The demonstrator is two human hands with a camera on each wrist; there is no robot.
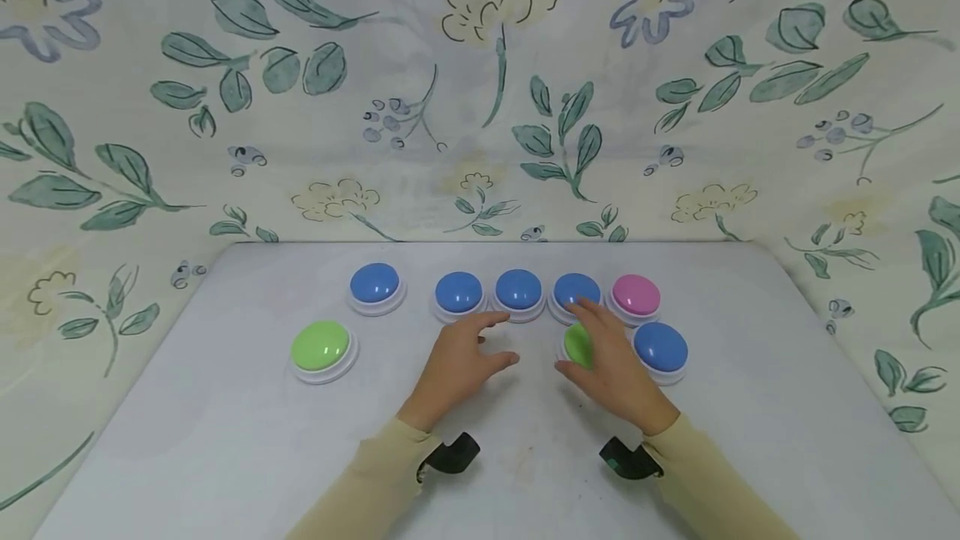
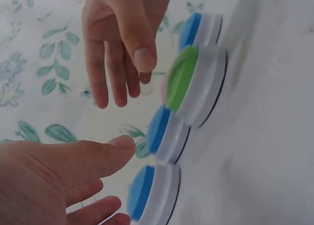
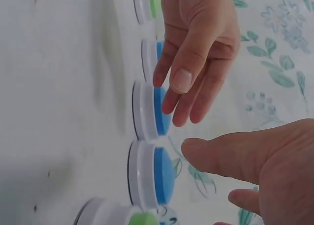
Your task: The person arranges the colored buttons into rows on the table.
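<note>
In the head view my left hand [image 1: 459,367] hovers over the table with fingers relaxed and thumb apart, just in front of a blue push button [image 1: 518,291] and its blue neighbour [image 1: 458,294]. To the right, my right hand [image 1: 617,367] is held above a green push button [image 1: 579,346], hiding part of it. Its fingertips reach across the lower edge of another blue button [image 1: 576,290]. Neither hand holds anything. Both wrist views show a gap between the hands and the buttons. All the buttons are domes on round white bases.
A pink button [image 1: 636,297] and a blue button [image 1: 661,348] stand right of the right hand. Farther left are a blue button [image 1: 375,284] and a green button [image 1: 321,347]. Floral cloth [image 1: 420,182] rises behind the white table [image 1: 225,440].
</note>
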